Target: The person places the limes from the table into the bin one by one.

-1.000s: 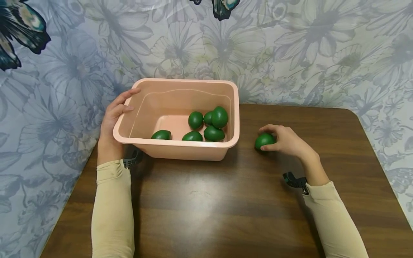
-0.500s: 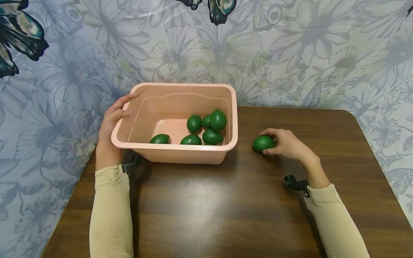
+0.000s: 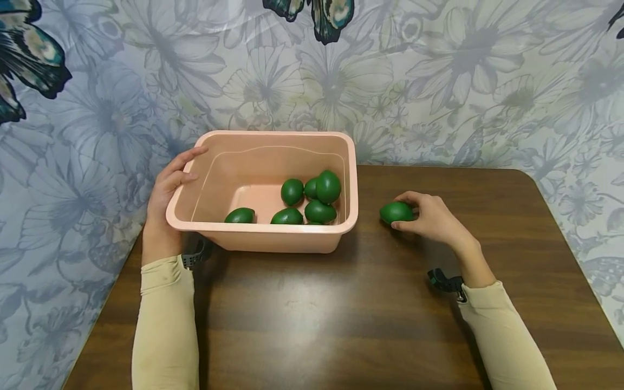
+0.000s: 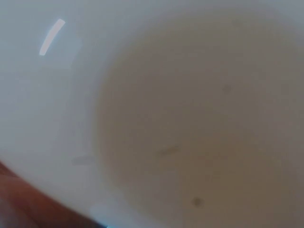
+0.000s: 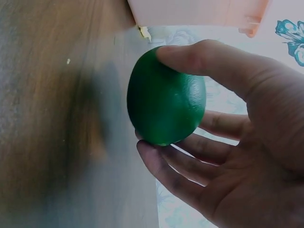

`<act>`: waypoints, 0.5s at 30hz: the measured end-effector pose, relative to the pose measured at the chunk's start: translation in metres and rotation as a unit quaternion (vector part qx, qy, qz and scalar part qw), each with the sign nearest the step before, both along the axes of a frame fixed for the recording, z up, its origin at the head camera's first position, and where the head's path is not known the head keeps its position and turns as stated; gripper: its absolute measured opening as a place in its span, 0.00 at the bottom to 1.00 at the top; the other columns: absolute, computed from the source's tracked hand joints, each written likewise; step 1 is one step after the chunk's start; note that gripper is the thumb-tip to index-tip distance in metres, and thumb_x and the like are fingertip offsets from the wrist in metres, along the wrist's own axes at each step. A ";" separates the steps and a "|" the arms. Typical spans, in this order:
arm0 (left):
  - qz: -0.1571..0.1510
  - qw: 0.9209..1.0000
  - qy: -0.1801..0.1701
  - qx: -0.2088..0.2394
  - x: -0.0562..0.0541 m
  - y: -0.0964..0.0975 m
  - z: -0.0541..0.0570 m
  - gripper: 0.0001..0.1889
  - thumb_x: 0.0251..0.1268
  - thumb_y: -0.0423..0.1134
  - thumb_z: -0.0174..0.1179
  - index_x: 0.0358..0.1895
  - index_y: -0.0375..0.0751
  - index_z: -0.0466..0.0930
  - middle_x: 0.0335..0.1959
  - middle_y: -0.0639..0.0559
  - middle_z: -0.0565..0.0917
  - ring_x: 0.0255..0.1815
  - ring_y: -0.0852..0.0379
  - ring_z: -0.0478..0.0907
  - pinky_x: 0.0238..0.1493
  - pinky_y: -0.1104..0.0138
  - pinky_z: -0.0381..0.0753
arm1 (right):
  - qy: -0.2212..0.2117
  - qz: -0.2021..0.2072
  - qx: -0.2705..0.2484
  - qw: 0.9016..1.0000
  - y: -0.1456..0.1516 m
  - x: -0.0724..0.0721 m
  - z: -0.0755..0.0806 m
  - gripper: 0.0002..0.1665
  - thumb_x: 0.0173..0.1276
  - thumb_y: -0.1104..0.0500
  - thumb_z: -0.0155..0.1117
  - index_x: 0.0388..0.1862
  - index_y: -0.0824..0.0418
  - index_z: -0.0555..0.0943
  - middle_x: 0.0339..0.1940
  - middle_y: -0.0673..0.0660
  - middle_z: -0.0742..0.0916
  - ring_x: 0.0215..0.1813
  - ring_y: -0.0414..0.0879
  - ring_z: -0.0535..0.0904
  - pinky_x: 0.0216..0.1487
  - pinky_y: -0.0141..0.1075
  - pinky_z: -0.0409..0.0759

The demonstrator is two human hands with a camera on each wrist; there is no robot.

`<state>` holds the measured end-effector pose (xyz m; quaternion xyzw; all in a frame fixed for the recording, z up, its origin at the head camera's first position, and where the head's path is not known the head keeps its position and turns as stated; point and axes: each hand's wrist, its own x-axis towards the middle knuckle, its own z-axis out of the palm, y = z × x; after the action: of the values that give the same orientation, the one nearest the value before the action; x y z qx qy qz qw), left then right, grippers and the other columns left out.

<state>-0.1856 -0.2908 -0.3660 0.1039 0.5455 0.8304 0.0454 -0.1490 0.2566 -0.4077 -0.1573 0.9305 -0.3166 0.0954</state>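
A pink plastic bin stands on the left part of the table, with several green limes lying inside it, mostly toward its right end. My left hand grips the bin's left side, fingertips over the rim. Right of the bin, my right hand pinches another lime between thumb and fingers, close above the tabletop. In the right wrist view that held lime shows smooth and dark green, the thumb on one side and fingers opposite. The left wrist view is blurred and filled by a pale surface.
The brown wooden table has a rounded far right corner. Behind it hangs a floral wall covering with butterfly prints. Both wrists wear dark straps.
The right hand has raised the lime slightly off the table and turned it a little. The left hand keeps its hold on the bin; the whole head view has tilted slightly upward.
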 end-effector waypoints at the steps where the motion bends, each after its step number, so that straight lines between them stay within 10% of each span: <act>1: -0.001 1.000 0.000 0.003 0.001 -0.001 0.000 0.30 0.76 0.19 0.34 0.75 0.35 0.71 0.82 0.40 0.60 0.79 0.47 0.61 0.66 0.65 0.76 | 0.000 -0.002 -0.004 1.000 -0.001 0.000 0.001 0.33 0.66 0.51 0.79 0.65 0.63 0.81 0.55 0.65 0.88 0.52 0.61 0.89 0.51 0.52 0.86; 15: -0.005 1.000 0.001 0.019 0.002 -0.001 0.000 0.30 0.76 0.19 0.34 0.76 0.34 0.71 0.82 0.39 0.61 0.80 0.46 0.59 0.70 0.64 0.74 | 0.042 -0.058 -0.065 0.995 -0.015 0.001 0.019 0.33 0.67 0.44 0.78 0.66 0.56 0.81 0.57 0.62 0.88 0.51 0.61 0.91 0.48 0.51 0.88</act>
<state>-0.1834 -0.2919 -0.3661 0.1079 0.5296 0.8401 0.0469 -0.1478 0.2419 -0.3882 -0.1221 0.9187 -0.3745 0.0274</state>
